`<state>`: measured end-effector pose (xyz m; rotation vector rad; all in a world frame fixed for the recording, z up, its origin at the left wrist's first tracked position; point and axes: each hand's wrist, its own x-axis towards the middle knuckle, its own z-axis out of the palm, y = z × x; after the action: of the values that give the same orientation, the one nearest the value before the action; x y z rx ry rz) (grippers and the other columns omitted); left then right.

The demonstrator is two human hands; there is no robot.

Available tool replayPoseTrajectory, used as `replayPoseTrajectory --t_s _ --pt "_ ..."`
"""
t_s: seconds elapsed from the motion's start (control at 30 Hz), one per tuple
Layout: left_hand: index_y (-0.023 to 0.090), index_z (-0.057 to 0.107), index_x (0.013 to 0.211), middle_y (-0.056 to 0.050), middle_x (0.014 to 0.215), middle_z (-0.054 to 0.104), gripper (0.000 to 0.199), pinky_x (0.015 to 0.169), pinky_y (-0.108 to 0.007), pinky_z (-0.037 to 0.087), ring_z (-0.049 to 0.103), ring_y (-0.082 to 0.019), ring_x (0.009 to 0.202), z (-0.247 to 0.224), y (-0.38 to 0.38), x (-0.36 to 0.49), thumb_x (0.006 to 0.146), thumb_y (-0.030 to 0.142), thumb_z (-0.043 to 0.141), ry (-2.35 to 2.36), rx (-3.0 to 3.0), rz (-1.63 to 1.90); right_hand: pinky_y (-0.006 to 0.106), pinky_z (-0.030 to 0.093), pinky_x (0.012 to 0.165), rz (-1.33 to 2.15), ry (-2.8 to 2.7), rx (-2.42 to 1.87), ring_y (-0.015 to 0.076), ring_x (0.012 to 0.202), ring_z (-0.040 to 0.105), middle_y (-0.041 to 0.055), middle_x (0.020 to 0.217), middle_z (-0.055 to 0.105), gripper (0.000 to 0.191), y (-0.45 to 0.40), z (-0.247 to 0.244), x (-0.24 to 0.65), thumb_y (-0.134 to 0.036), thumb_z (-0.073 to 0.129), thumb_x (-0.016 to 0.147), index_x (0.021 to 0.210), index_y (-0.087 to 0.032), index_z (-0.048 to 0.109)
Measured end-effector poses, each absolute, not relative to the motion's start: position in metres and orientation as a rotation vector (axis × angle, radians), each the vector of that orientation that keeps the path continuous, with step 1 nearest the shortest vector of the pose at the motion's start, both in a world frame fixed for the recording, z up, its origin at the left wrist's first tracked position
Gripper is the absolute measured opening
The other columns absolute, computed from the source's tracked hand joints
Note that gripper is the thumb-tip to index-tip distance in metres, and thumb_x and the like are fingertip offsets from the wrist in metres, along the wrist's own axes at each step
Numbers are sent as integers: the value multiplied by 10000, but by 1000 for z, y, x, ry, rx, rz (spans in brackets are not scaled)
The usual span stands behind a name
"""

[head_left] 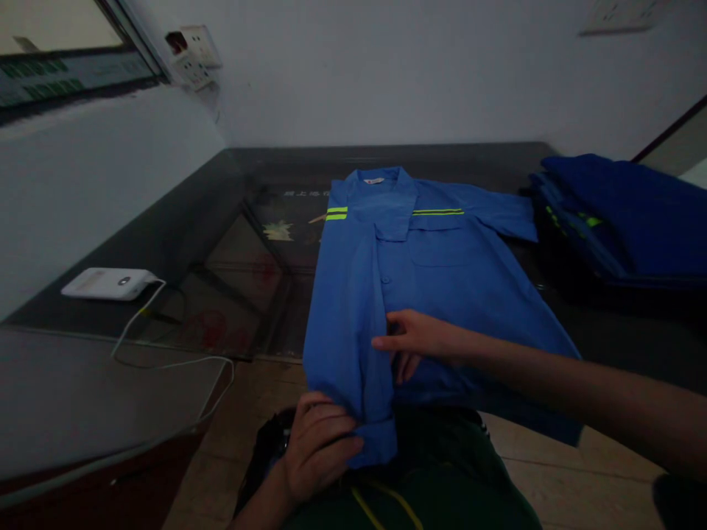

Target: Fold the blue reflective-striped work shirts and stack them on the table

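Observation:
A blue short-sleeved shirt [442, 276] with yellow-green stripes lies on the dark glass-topped table [387, 153], collar toward the wall. Its left side is folded inward over the front, and its lower edge hangs past the table's near edge. My left hand [322, 444] is closed around the lower left edge of the folded part, fingers on top. My right hand [412, 342] touches the folded layer near the shirt's middle, below a button, with thumb and fingers apart and some fingers partly in shadow. The other sleeve lies spread to the right.
A stack of darker blue folded clothing [635, 221] sits at the right of the table. At the left lies a white device [110, 283] with a white cable [180, 363] hanging over the near edge. Wall sockets [196, 55] are at upper left.

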<state>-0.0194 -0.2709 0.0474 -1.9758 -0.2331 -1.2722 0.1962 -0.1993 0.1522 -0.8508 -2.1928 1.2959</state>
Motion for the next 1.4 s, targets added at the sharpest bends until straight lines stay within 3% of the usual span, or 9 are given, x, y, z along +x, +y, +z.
replayPoseTrajectory --t_s 0.17,0.4,0.57,0.7,0.9,1.0,1.1,1.27,1.4 --pt "190 618 938 8 769 691 172 814 -315 472 627 -117 762 52 -271 -18 949 160 448 -208 -1980 -1218 183 475 537 1431 -1846 -665 96 619 621 13 757 685 360 -213 141 178 -261 828 572 848 -134 636" --pt "191 589 1103 -36 866 698 241 874 -371 467 623 -149 831 64 -277 -38 898 134 474 -296 -2199 -1030 274 520 729 1625 -1558 -494 117 696 621 17 795 679 272 -229 117 186 -334 756 659 838 -156 654" --pt "194 529 1234 -55 928 695 340 919 -391 479 634 -163 863 92 -276 -51 895 215 520 -328 -2383 -854 395 443 968 1442 -1665 -552 220 1060 608 71 1119 664 505 -237 74 191 -471 716 713 1141 -217 625" --pt "235 587 1149 -43 997 683 257 931 -372 478 626 -169 960 140 -251 -43 920 201 476 -479 -2289 -1043 466 348 1068 1063 -1817 -643 273 1206 526 116 1303 577 626 -237 45 191 -400 732 699 1267 -202 557" --pt "158 469 1340 -129 1435 445 464 1123 -421 314 378 -232 1353 210 -169 -7 938 387 436 -971 -2192 -842 383 470 898 791 -1848 -672 231 977 628 80 1050 690 339 -231 29 183 -294 667 762 1077 -173 637" --pt "124 367 1427 -156 1529 293 579 1156 -436 234 231 -257 1429 223 -135 -1 939 431 418 -1112 -2143 -660 331 476 817 738 -1870 -713 212 882 627 57 931 701 259 -227 23 176 -278 672 745 975 -160 652" --pt "192 320 1465 -118 1561 224 607 1153 -490 205 175 -279 1442 223 -119 -2 946 505 358 -1199 -2087 -540 303 466 764 695 -1873 -736 197 807 608 47 843 688 182 -221 18 168 -263 621 756 891 -146 654" --pt "282 286 1480 -51 1575 196 618 1152 -523 172 144 -293 1448 218 -114 -8 935 570 331 -1210 -2040 -544 350 463 854 1032 -1822 -414 227 894 609 39 851 668 301 -209 11 164 -432 562 812 901 -173 688" --pt "264 430 1402 -69 1491 390 525 1121 -473 283 342 -279 1375 236 -100 -12 944 510 360 -1188 -2065 -668 400 457 917 1171 -1884 -262 264 976 621 25 909 678 438 -189 5 166 -595 598 751 995 -246 703"
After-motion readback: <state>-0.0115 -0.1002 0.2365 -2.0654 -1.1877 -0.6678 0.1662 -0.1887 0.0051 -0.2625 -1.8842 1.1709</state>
